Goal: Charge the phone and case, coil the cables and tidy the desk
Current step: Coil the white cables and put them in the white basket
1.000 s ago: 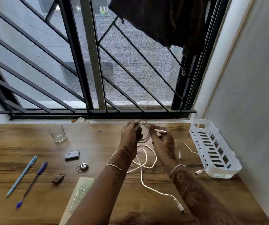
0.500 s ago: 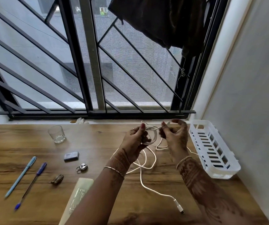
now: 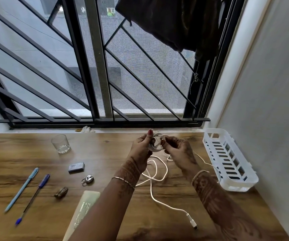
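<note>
Holding a small coil (image 3: 155, 147) of white cable between both hands, a person leans over a wooden table (image 3: 105, 153) set below a barred window (image 3: 95, 66). The left hand (image 3: 140, 150) grips the coil's left side, its fingers (image 3: 150, 133) curled round the loops and the thumb raised at the top. The right hand (image 3: 180, 152) pinches the coil's right side, its fingers (image 3: 172, 141) bent inward. The coil is lifted off the table at its far middle, near the sill.

The rest of the cable (image 3: 157, 173) hangs from the coil and lies in loose loops on the table between the forearms. It trails toward the near edge and ends in a white plug (image 3: 192, 223). A thin white strand runs from under the right hand toward a white slotted basket (image 3: 230, 164) that stands at the right edge against the wall.

On the table's left half are a clear glass (image 3: 61, 144) near the sill, a small grey box (image 3: 76, 167), a padlock (image 3: 87, 180) and a small brass object (image 3: 61, 193). Two pens lie side by side at the far left, one light blue (image 3: 21, 189), one dark blue (image 3: 34, 197). A pale flat strip (image 3: 82, 211) pokes out beside the left forearm at the near edge. A dark cloth (image 3: 166, 20) hangs over the window's upper right.
</note>
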`<move>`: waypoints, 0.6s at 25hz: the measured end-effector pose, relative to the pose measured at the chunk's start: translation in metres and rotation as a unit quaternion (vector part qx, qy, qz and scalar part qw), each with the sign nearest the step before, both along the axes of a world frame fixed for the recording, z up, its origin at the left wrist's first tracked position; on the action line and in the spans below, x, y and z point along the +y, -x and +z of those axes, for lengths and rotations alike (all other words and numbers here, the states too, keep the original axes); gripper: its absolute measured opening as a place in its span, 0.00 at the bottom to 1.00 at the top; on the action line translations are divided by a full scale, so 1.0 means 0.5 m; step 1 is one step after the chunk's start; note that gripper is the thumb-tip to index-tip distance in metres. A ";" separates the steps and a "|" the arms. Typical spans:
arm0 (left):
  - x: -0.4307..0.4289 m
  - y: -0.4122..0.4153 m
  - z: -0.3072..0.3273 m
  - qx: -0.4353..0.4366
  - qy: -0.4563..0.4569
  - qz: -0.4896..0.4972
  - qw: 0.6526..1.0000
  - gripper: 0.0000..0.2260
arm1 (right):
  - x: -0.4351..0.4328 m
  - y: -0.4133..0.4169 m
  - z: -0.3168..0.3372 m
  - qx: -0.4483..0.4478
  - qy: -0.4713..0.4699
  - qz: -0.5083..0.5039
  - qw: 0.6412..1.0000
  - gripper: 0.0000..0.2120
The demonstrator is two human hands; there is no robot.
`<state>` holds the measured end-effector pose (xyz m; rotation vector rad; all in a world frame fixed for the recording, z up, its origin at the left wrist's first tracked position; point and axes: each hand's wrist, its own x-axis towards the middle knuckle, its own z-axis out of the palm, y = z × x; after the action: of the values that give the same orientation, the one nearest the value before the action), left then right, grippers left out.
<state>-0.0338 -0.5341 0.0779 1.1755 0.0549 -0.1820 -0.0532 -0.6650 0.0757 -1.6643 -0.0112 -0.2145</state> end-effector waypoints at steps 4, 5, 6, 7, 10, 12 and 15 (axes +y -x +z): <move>0.003 -0.003 -0.005 -0.010 -0.042 -0.013 0.999 0.11 | -0.017 -0.002 0.005 0.033 -0.037 0.026 0.998 0.08; 0.003 -0.003 -0.008 -0.005 -0.038 -0.017 0.999 0.11 | -0.020 -0.001 0.006 0.042 -0.065 0.034 0.996 0.08; 0.001 -0.003 -0.008 0.001 -0.026 -0.022 0.999 0.11 | -0.020 0.000 0.007 0.051 -0.098 0.038 0.993 0.07; 0.000 -0.002 -0.006 0.007 -0.014 -0.028 0.999 0.11 | -0.018 0.003 0.009 0.056 -0.136 0.041 0.988 0.07; -0.001 -0.003 -0.006 0.021 -0.008 -0.030 0.999 0.10 | -0.012 0.008 0.011 0.066 -0.196 0.039 0.978 0.10; 0.000 -0.003 -0.006 0.015 -0.005 -0.028 0.999 0.10 | -0.012 0.009 0.010 0.077 -0.211 0.049 0.973 0.09; 0.000 -0.001 -0.005 0.015 0.004 -0.031 0.999 0.09 | -0.010 0.009 0.013 0.090 -0.283 0.063 0.953 0.08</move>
<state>-0.0335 -0.5340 0.0755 1.1676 0.0434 -0.2545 -0.0574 -0.6700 0.0822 -1.0998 0.0754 0.0344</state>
